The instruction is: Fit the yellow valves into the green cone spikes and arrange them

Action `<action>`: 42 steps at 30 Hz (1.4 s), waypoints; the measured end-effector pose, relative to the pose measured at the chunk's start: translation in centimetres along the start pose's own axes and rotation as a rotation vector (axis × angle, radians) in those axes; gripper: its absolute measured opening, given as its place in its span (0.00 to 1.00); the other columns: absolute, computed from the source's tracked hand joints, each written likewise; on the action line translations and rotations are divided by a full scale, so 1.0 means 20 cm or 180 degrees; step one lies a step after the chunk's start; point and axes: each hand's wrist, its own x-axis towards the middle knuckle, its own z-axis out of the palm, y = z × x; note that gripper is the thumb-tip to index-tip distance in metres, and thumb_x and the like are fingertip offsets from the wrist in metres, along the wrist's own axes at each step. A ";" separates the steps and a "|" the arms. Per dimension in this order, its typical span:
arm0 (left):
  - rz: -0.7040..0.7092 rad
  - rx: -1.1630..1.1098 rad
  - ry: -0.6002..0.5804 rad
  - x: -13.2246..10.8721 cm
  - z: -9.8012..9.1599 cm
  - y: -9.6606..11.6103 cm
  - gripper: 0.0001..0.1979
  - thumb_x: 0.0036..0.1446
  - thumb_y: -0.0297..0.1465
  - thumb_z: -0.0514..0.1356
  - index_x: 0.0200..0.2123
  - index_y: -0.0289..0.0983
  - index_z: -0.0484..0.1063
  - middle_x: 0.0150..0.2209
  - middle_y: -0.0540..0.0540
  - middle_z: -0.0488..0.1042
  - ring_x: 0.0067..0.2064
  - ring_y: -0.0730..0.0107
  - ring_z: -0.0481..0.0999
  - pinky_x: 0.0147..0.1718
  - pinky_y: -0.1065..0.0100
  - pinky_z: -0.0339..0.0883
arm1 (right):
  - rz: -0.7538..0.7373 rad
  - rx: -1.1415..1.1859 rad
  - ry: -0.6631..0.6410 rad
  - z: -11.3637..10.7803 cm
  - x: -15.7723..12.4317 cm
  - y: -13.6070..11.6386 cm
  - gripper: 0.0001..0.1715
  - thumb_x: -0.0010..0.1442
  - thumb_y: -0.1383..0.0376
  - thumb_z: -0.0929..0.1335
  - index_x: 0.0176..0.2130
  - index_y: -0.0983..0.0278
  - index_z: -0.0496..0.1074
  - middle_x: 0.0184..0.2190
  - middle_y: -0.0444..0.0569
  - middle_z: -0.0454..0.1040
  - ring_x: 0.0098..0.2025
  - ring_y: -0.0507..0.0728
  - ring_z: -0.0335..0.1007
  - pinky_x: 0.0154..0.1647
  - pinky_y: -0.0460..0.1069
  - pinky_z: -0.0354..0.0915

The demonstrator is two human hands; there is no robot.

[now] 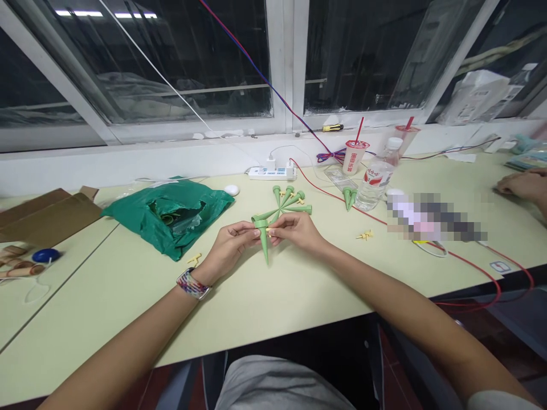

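Between the fingers and thumb of my left hand (pixel 231 246) is a green plastic plant watering spike (pixel 264 249), its tip pointing down. My right hand (pixel 299 232) pinches a small yellow valve (pixel 269 230) against the spike's side, just under its wide top; the exact joint is hidden by my fingers. Just beyond my hands, several similar green spikes (pixel 294 199) lie fanned out, some with yellow valves on them. One loose yellow valve (pixel 195 259) rests by my left wrist. More yellow valve pieces (pixel 365 235) lie to the right.
A torn green plastic bag (pixel 200 199) and cardboard (pixel 55 219) sit left. Behind are a power strip (pixel 272 173) and a drink cup (pixel 354 158). Right are a water bottle (pixel 374 185), green spikes (pixel 349 197), a red cable (pixel 397 225) and another person's hand (pixel 521 185).
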 end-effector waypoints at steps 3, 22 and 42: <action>0.0040 -0.0007 -0.0048 0.00 0.02 0.01 0.12 0.49 0.34 0.77 0.35 0.35 0.83 0.39 0.40 0.84 0.40 0.61 0.83 0.45 0.61 0.77 | -0.0048 -0.0052 -0.0018 -0.01 0.00 0.00 0.27 0.41 0.50 0.84 0.32 0.66 0.79 0.27 0.48 0.80 0.29 0.56 0.79 0.35 0.52 0.79; 0.0179 -0.0163 -0.0085 -0.01 0.01 0.02 0.14 0.54 0.35 0.75 0.43 0.38 0.82 0.42 0.43 0.81 0.42 0.65 0.79 0.44 0.66 0.75 | -0.0429 -0.4665 0.0249 -0.65 -0.40 -0.40 0.14 0.58 0.70 0.67 0.43 0.63 0.80 0.47 0.55 0.80 0.53 0.67 0.74 0.56 0.60 0.68; -0.0027 -0.0282 -0.0275 0.00 0.00 -0.05 0.19 0.55 0.33 0.74 0.49 0.38 0.79 0.39 0.45 0.80 0.41 0.63 0.82 0.45 0.64 0.74 | -0.0558 -0.3235 0.0003 -0.32 -0.28 -0.27 0.07 0.58 0.73 0.68 0.36 0.61 0.72 0.35 0.44 0.78 0.35 0.53 0.77 0.36 0.47 0.70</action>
